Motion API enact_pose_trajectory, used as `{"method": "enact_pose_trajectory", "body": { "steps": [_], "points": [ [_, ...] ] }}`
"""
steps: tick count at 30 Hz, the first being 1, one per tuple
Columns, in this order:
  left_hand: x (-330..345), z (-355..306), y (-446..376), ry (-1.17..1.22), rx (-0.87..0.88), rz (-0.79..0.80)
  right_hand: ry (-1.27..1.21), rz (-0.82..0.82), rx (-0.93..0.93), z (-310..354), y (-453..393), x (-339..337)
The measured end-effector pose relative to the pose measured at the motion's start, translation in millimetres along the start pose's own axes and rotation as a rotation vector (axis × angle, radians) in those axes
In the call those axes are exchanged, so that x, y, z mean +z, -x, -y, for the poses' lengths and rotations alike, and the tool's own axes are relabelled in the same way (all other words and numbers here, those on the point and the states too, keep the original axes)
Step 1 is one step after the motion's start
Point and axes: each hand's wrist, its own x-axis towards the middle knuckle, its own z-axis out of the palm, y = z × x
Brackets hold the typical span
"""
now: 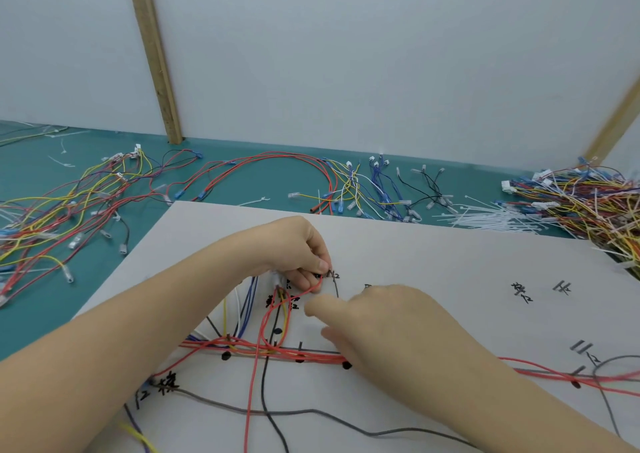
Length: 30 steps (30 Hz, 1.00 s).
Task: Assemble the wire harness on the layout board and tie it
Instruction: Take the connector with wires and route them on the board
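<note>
Layout board (433,272): white sheet with black route lines and handwritten marks, laid across the lower centre and right of the frame.
Wire harness (273,350): red, yellow, blue and grey wires run along the drawn lines at lower centre, beneath and between both hands.
Left hand (294,248): fingers curled, a red wire (313,288) pinched at the loop's top, mid-frame.
Right hand (391,324): fingers extended and relaxed, nothing gripped, just right of the loop.
Cable ties (485,217): white pile seen right of centre, well apart from the hands.
Loose wires (69,206): spread at left on the green table (242,182).
</note>
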Motion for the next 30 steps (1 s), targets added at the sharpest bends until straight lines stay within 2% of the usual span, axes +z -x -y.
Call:
{"method": "enact_pose_trajectory", "body": {
  "steps": [2, 6, 10, 13, 16, 19, 21, 23, 26, 30],
  "points": [
    [0, -2, 1, -0.048, 0.007, -0.018, 0.01, -0.08, -0.029, 3, -7, -3],
    [-1, -2, 5, -0.247, 0.068, -0.061, -0.068, -0.102, -0.193, 6, -24, 1],
    [-2, 0, 7, -0.257, 0.119, -0.059, 0.002, -0.106, -0.295, 10, -35, 5],
    [-2, 2, 6, -0.25, 0.133, -0.065, -0.02, -0.102, -0.3, 10, -37, 9],
    [-2, 2, 7, -0.266, 0.141, -0.069, -0.173, -0.115, -0.267, 8, -35, 7],
    [-2, 2, 8, -0.284, 0.13, -0.046, -0.405, -0.205, -0.15, -3, -28, -6],
    [-2, 2, 8, -0.241, 0.11, -0.031, -0.441, -0.263, -0.096, -10, -18, -9],
    [-1, 2, 6, -0.231, 0.108, -0.034, -0.342, -0.28, -0.104, -9, -5, -6],
    [0, 5, 3, -0.259, 0.126, -0.052, -0.047, -0.22, -0.157, -2, 16, 7],
    [6, 11, 6, -0.463, 0.24, -0.187, 0.045, -0.232, -0.201, -3, 32, 12]
  ]
}}
